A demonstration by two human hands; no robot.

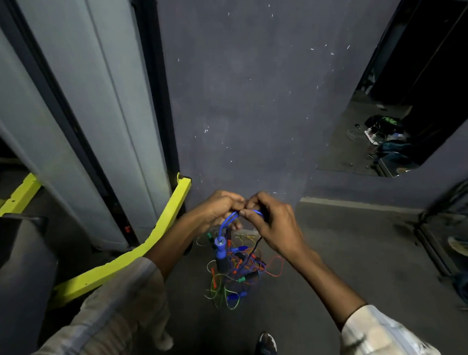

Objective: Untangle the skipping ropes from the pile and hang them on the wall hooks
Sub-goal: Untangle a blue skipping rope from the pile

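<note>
A tangled pile of skipping ropes in blue, orange, red and green lies on the grey floor by the wall. Above it my left hand and my right hand meet, both pinching a blue rope. The rope's blue handle dangles just below my hands, over the pile. A dark cord also drops from under my right hand into the pile. No wall hooks show.
A dark purple wall rises straight ahead. A yellow curved metal frame and grey padded uprights stand at the left. A mirror at the right reflects clutter. My shoe is on the floor below the pile.
</note>
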